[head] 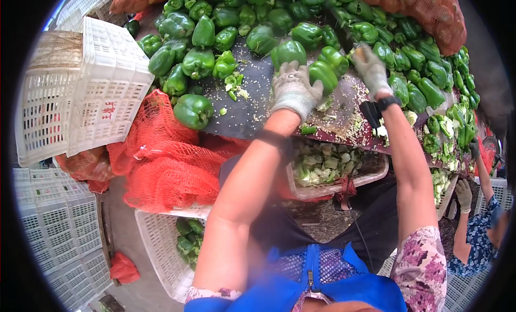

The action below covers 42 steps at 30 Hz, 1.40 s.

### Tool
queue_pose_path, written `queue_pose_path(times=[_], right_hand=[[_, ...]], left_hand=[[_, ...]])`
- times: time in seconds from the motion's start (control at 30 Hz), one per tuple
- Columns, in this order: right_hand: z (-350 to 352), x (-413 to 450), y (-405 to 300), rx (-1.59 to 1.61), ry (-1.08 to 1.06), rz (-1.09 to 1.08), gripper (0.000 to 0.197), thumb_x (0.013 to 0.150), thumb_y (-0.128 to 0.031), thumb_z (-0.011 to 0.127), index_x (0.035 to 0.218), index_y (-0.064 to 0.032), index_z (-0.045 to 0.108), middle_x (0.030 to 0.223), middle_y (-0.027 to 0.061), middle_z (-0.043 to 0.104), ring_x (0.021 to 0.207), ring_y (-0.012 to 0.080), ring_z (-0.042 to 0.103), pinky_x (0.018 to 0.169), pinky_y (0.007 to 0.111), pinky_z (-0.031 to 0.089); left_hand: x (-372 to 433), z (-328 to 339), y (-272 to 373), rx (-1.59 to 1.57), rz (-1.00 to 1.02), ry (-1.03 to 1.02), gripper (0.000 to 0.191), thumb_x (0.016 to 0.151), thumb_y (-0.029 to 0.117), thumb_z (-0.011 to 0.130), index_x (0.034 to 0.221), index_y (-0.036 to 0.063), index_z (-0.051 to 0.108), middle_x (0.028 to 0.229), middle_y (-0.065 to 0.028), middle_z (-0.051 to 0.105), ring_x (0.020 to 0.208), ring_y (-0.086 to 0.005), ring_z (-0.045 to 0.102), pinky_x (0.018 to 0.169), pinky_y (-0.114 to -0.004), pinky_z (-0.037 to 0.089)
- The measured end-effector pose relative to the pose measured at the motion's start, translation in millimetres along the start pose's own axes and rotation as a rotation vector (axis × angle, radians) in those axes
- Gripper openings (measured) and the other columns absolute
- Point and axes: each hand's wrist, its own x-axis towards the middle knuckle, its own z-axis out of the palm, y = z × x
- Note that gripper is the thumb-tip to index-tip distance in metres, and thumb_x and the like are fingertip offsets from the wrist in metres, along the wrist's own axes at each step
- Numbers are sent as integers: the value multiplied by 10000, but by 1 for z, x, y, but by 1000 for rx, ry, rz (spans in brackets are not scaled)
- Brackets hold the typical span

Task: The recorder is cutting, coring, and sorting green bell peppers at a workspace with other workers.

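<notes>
My left hand [296, 88], in a pale work glove, reaches over the table. Its fingertips press against a large green bell pepper [289, 53]. Between its forefinger and thumb sits another bell pepper [322, 76]. My right hand [370, 68], also gloved, is blurred beside the pepper pile at the right. A small orange-brown patch shows at its fingers; what it is I cannot tell. One more pepper [334, 60] lies between my hands. Pale seeds [354, 110] and pepper scraps are scattered over the dark tabletop [254, 98].
A crate of pepper cores [328, 167] stands under the table edge, with red mesh netting [173, 171] to its left. A white crate [165, 247] holds peppers by my left side. Stacked crates [109, 82] rise at the left. Filled mesh sacks [423, 14] lie behind. Another person's gloved hand [463, 196] shows at right.
</notes>
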Motion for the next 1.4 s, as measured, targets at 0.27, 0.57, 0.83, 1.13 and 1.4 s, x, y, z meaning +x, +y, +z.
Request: queue_pose_path(times=[0.27, 0.57, 0.83, 1.13, 1.4], right_hand=[[-37, -32, -19, 342, 13, 60, 541, 907, -345, 687, 1351, -58, 574, 1031, 86, 693, 856, 135, 607, 802, 276, 496], [-59, -103, 16, 11, -246, -22, 470, 911, -230, 696, 1333, -50, 591, 1099, 148, 707, 1019, 157, 647, 907, 300, 492], [-100, -134, -30, 579, -80, 140, 525, 918, -109, 700, 1416, -85, 537, 1128, 17, 642, 898, 75, 578, 746, 215, 491], [-77, -159, 4, 37, -306, -179, 466, 916, -206, 694, 1349, -80, 576, 1193, 180, 668, 1084, 272, 652, 950, 353, 484], [-109, -184, -52, 440, -99, -114, 501, 935, -45, 657, 1416, -28, 518, 1209, 27, 624, 957, 83, 576, 847, 231, 493]], left_hand=[[1, 3, -3, 22, -13, 11, 476, 821, 422, 631, 1085, 29, 684, 1241, -168, 599, 1229, -337, 516, 1032, -450, 431], [0, -3, -6, -12, -29, 11, 477, 822, 421, 628, 1102, 40, 684, 1221, -157, 613, 1210, -340, 534, 1026, -431, 443], [-2, -21, -24, -48, -111, 90, 464, 824, 406, 619, 1094, 35, 683, 1220, -192, 627, 1140, -359, 599, 982, -432, 477], [-2, -31, -40, -172, -324, -94, 547, 822, 425, 593, 1151, -7, 664, 1171, -300, 639, 1123, -406, 621, 970, -443, 487], [-7, -56, -51, -145, -351, -267, 581, 831, 396, 565, 1258, 5, 609, 1219, -283, 633, 1186, -394, 596, 1022, -426, 458]])
